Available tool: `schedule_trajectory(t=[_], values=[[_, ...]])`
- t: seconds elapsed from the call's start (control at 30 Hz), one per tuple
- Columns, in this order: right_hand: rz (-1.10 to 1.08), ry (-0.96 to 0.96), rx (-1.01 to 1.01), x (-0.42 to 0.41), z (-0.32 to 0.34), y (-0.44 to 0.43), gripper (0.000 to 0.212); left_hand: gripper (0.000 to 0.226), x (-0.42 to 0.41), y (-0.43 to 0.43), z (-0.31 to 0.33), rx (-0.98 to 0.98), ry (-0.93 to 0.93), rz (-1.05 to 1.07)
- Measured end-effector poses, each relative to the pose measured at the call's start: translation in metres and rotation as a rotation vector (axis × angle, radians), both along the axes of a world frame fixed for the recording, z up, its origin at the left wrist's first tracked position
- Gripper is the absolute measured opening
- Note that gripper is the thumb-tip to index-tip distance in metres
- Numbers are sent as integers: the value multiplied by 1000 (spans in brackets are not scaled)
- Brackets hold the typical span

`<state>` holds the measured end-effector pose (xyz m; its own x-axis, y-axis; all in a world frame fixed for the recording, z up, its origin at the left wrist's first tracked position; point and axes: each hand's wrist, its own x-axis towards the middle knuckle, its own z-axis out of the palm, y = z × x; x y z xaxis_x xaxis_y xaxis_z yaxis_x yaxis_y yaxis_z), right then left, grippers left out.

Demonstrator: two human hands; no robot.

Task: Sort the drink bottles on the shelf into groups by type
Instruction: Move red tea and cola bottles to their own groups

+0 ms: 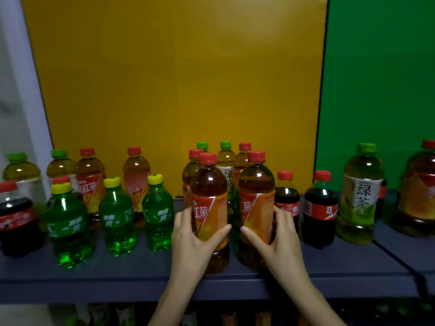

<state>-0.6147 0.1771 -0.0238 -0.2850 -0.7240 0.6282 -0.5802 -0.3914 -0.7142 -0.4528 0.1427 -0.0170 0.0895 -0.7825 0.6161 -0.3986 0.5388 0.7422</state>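
Note:
Two red-capped black tea bottles with orange labels stand side by side at the front middle of the dark shelf (131, 274). My left hand (190, 234) grips the left tea bottle (209, 196) around its label. My right hand (280, 234) grips the right tea bottle (256, 194) the same way. Behind them stand more tea bottles, red-capped and green-capped. Three green soda bottles with yellow caps (117, 215) stand to the left, and two cola bottles (320, 208) to the right.
A cola bottle (16, 217) sits at the far left, with green and black tea bottles behind the sodas. A large green tea bottle (360, 194) and a black tea bottle (419, 187) stand at the right. A yellow and green backboard closes the rear. More bottles show on the shelf below.

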Motion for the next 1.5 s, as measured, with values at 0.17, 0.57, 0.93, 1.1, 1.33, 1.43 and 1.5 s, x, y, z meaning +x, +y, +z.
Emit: schedule_trajectory(t=[0.17, 0.57, 0.93, 1.1, 1.33, 1.43, 1.5], values=[[-76, 19, -17, 8, 0, -4, 72, 87, -12, -6, -5, -2, 4, 126], [-114, 89, -32, 2, -1, -13, 63, 74, -39, -10, -5, -43, -71, 299], [-287, 18, -220, -99, 6, 14, 50, 39, -117, 44, -20, -267, -148, -159], [-164, -1, -42, -123, -1, 3, 74, 74, -161, 33, -23, -91, -145, -138], [34, -90, 121, -134, -7, -4, 76, 88, -179, -1, -14, 157, -43, -94], [71, -125, 171, -134, -6, -4, 69, 84, -181, -10, -11, 187, 9, -108], [68, -118, 176, -133, -6, -4, 64, 80, -182, -11, -10, 192, 18, -121]])
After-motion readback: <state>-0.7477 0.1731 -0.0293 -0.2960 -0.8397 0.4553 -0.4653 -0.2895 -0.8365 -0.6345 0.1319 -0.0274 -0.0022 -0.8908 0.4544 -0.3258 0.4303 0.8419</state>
